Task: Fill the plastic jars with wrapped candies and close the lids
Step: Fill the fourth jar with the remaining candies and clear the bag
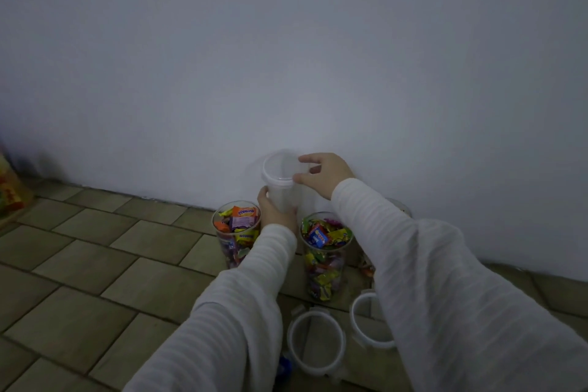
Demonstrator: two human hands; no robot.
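Observation:
An empty clear plastic jar (281,192) stands by the white wall with its lid (279,168) on top. My left hand (273,211) grips the jar's body from the lower left. My right hand (324,173) pinches the lid's right rim with fingers and thumb. Two open jars full of wrapped candies stand in front: one on the left (237,232) and one on the right (324,256). Two loose lids lie on the tiled floor, one nearer me (315,342) and one partly under my right sleeve (366,318).
A white wall (318,57) rises just behind the jars. Another jar (399,205) shows partly behind my right arm. A colourful candy bag (9,187) sits at the far left edge. A small blue thing (284,364) lies by the near lid.

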